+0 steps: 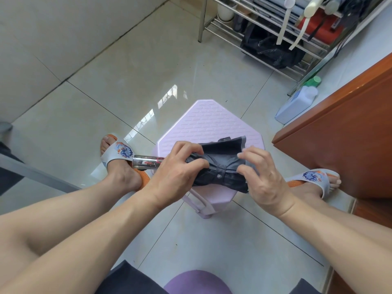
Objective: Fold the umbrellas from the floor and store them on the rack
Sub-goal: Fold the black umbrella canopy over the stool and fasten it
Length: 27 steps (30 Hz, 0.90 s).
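A person sits over a pink plastic stool [209, 124] and works on a dark folding umbrella [220, 168], which is held just above the stool's near edge, its silver handle [146, 163] sticking out past the left edge toward the left foot. The left hand [178, 168] is clenched around the umbrella at the handle end of the bundled cloth. The right hand [261, 177] pinches the cloth and the strap at the other end; the strap already circles the bundle and a small snap button [218, 176] shows on it.

The cloth at the far end fans out loose rather than lying in tidy pleats, so the likely trouble is there: if the strap is fastened over uneven folds, it may slip or pop open, and the canopy would spring loose when carried. A weak grip by the left hand could also let the bundle unroll while the right hand presses the snap.

The metal rack [263, 24] stands at the far right corner of the floor, well apart from the stool and already crowded with bags, so finding a stable spot may take care.
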Each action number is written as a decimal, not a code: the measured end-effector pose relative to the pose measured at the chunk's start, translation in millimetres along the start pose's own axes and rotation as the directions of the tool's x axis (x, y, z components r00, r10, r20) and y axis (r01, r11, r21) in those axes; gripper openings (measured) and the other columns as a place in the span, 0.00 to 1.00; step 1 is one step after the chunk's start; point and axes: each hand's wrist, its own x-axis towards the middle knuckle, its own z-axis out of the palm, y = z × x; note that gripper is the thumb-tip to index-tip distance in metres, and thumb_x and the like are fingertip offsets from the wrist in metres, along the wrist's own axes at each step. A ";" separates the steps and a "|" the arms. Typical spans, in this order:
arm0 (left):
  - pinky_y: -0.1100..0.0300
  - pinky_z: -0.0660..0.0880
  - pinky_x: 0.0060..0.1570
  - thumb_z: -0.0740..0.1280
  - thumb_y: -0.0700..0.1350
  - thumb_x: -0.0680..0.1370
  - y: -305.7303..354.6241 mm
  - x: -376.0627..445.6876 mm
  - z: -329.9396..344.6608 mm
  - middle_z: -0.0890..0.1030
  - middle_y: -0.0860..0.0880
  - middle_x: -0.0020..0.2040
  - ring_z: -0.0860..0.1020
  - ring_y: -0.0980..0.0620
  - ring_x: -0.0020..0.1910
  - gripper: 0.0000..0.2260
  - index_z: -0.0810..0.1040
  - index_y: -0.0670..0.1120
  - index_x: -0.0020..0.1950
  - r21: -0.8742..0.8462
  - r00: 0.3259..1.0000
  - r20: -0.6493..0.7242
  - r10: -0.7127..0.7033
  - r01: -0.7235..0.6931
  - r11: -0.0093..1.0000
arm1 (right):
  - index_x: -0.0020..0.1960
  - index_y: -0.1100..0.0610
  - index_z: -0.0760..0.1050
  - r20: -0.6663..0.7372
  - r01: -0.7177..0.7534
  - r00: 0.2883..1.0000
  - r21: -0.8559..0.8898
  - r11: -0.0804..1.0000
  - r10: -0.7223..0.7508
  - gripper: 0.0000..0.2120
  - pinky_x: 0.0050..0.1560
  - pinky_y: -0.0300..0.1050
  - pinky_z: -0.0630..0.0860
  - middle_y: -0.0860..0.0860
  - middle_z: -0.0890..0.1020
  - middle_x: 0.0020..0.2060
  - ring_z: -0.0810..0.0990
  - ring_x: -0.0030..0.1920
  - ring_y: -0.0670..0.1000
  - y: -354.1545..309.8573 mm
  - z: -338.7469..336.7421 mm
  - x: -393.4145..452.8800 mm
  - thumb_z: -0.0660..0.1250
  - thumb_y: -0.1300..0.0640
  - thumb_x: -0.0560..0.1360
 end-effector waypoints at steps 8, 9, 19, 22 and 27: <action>0.54 0.73 0.49 0.70 0.49 0.80 -8.9 -1.6 -16.4 0.75 0.44 0.64 0.71 0.39 0.62 0.08 0.82 0.46 0.55 0.054 0.969 0.195 0.150 -0.163 0.985 | 0.47 0.63 0.75 0.135 0.225 0.966 -0.004 0.974 -0.222 0.11 0.69 0.69 0.68 0.61 0.74 0.62 0.74 0.63 0.65 17.6 -0.9 -5.5 0.66 0.74 0.68; 0.56 0.72 0.47 0.70 0.47 0.80 -7.8 -0.8 -15.9 0.75 0.44 0.64 0.71 0.40 0.62 0.06 0.82 0.46 0.53 0.075 0.970 0.191 0.149 -0.165 0.983 | 0.45 0.63 0.77 0.164 0.232 0.960 -0.007 0.973 -0.228 0.08 0.69 0.69 0.69 0.61 0.76 0.61 0.75 0.62 0.65 15.0 -6.2 -2.4 0.68 0.72 0.69; 0.52 0.73 0.44 0.71 0.40 0.79 -4.1 -2.3 -8.9 0.78 0.44 0.61 0.74 0.39 0.58 0.01 0.82 0.45 0.48 0.122 0.975 0.149 0.163 -0.182 0.976 | 0.55 0.51 0.82 0.580 -0.665 0.587 -0.052 0.745 0.565 0.07 0.52 0.41 0.69 0.47 0.82 0.50 0.79 0.54 0.50 64.5 -14.6 119.6 0.66 0.56 0.81; 0.49 0.75 0.46 0.71 0.38 0.78 -3.8 -2.8 -8.3 0.78 0.44 0.61 0.73 0.39 0.58 0.03 0.81 0.46 0.49 0.112 0.974 0.164 0.157 -0.176 0.978 | 0.49 0.49 0.78 0.778 -0.500 0.486 -0.125 0.857 0.398 0.06 0.47 0.44 0.72 0.44 0.79 0.43 0.79 0.51 0.53 68.0 8.7 136.0 0.74 0.52 0.75; 0.49 0.74 0.46 0.71 0.34 0.75 -6.4 -3.4 -4.6 0.76 0.45 0.61 0.73 0.39 0.59 0.07 0.81 0.46 0.48 0.113 0.977 0.149 0.151 -0.169 0.979 | 0.38 0.50 0.70 0.840 -0.267 0.467 -0.164 0.949 0.277 0.12 0.35 0.44 0.65 0.44 0.75 0.37 0.74 0.41 0.52 58.0 19.7 138.1 0.73 0.54 0.73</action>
